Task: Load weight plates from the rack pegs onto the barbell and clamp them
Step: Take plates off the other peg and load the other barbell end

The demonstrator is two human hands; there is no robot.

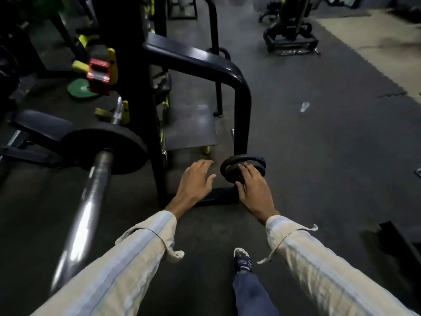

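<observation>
Small black weight plates (243, 161) hang low on the black rack frame (241, 103), stacked on a peg. My right hand (252, 188) lies over their front face, fingers on the rim and thumb under the near edge. My left hand (196, 181) hovers just left of the plates with fingers spread, touching nothing. The barbell sleeve (88, 206) runs from the lower left toward a large black plate (109, 149) that sits on it. A bare steel peg (232, 135) sticks up behind the small plates.
A black step platform (189, 128) sits inside the rack frame. A green plate (79, 87) lies on the floor at the left near a red clamp-like part (99, 73). My shoe (242, 260) stands on the dark rubber floor. Another machine (291, 39) stands far right.
</observation>
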